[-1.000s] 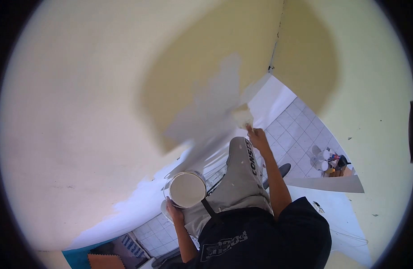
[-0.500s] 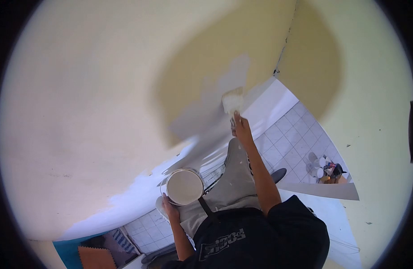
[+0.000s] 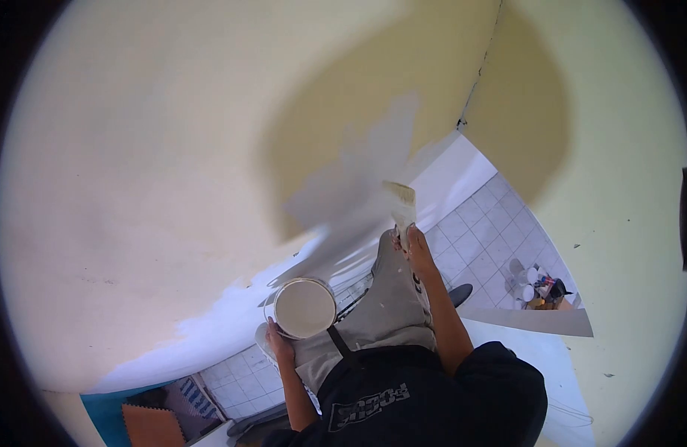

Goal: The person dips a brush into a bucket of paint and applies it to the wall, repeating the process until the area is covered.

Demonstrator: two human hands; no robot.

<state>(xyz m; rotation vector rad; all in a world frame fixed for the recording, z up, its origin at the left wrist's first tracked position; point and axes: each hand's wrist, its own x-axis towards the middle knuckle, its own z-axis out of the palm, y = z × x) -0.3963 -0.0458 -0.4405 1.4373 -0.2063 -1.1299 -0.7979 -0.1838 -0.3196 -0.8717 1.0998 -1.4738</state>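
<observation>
My right hand (image 3: 414, 246) is closed around the handle of a wide paintbrush (image 3: 403, 205), whose pale bristles point up toward the wall. Behind the brush, a fresh patch of white paint (image 3: 358, 179) covers part of the yellow wall (image 3: 209, 134), some of it in shadow. With my left hand (image 3: 278, 344) I grip the side of a round paint bucket (image 3: 304, 308), held upright near my knee. Off-white paint shows through its open top. My left fingers wrap its lower left side and are partly hidden.
A cracked wall corner (image 3: 477, 82) runs up at the right. On the tiled floor (image 3: 470, 231) sits a cluster of small items (image 3: 541, 287). Orange foam mat (image 3: 153, 426) and a striped cloth (image 3: 198, 398) lie at the lower left.
My right hand has drawn the brush down and slightly right, lower along the wall and closer to my leg. The bucket in my left hand stays almost where it was.
</observation>
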